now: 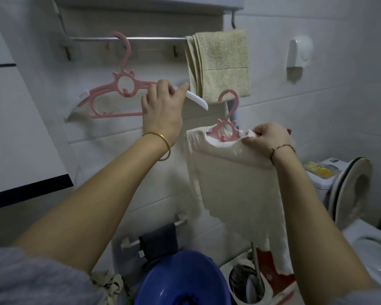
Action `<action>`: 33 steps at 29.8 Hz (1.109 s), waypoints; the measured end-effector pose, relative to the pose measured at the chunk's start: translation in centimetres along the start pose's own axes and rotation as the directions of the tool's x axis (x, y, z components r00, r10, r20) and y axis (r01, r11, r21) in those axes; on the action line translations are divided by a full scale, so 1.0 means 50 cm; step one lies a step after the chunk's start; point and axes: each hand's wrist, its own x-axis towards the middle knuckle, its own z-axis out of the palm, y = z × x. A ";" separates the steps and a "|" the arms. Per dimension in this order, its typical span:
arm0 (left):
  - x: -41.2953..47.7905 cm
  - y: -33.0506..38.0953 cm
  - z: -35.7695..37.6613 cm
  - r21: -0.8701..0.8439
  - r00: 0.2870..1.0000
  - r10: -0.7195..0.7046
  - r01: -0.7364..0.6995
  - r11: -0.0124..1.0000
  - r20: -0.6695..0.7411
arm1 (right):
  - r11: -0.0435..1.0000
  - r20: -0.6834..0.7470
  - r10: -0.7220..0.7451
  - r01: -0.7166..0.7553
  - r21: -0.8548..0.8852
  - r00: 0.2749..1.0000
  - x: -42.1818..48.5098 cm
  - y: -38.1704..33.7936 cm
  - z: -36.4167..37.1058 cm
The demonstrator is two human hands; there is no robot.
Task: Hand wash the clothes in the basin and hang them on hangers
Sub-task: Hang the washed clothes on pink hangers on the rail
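The wet cream shirt [240, 179] is on its pink plastic hanger [226, 130], pinched by the right hand [267, 139], not yet hung at twelve o'clock, while the left hand [161, 106] grips an empty pink hanger [119, 93].

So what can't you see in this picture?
All in the head view:
- Blue basin: cut off by the bottom edge, so its contents are hidden.
- Right shoulder of the second pink hanger: covered by the cream garment and right hand.
- Right arm of the empty hanger: partly behind the left hand.
- Items on the toilet tank: too small and blurred.
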 end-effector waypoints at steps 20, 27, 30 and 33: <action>0.054 -0.025 -0.028 0.073 0.983 0.027 -0.041 0.996 0.183 | 0.982 -0.241 -0.137 0.099 -0.163 0.961 0.084 -0.234 -0.044; 0.051 -0.051 -0.045 0.094 0.983 -0.009 -0.008 0.996 0.183 | 0.968 -0.282 -0.198 0.141 -0.210 0.939 0.102 -0.312 -0.065; 0.048 -0.062 -0.045 0.100 0.982 -0.021 0.002 0.995 0.189 | 0.967 -0.287 -0.201 0.142 -0.212 0.937 0.115 -0.331 -0.066; 0.045 -0.070 -0.040 0.103 0.982 -0.024 0.005 0.995 0.188 | 0.969 -0.293 -0.197 0.140 -0.203 0.936 0.126 -0.344 -0.070</action>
